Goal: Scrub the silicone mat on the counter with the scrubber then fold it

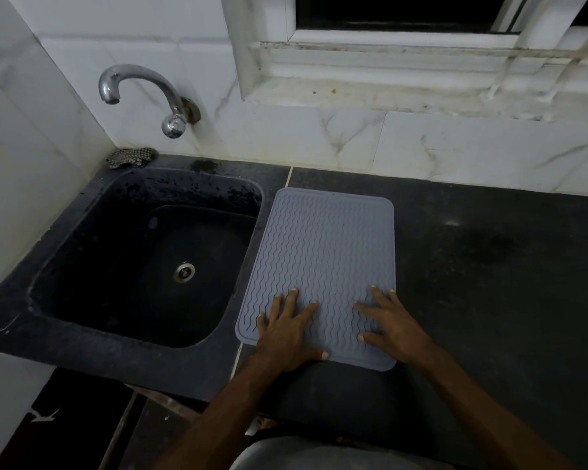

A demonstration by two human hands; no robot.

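Note:
A grey silicone mat (323, 252) with wavy ridges lies flat on the black counter (489, 266), just right of the sink. My left hand (287, 329) rests flat on the mat's near left part with fingers spread. My right hand (392, 322) lies flat on the near right part, fingers also spread. A mesh scrubber (131, 157) sits on the counter at the back left corner, behind the sink and below the tap. Neither hand holds anything.
A black sink (92, 252) with a metal drain (184, 272) fills the left of the counter. A chrome tap (140, 93) sticks out of the tiled wall above it. A window sill (387, 93) runs along the back right.

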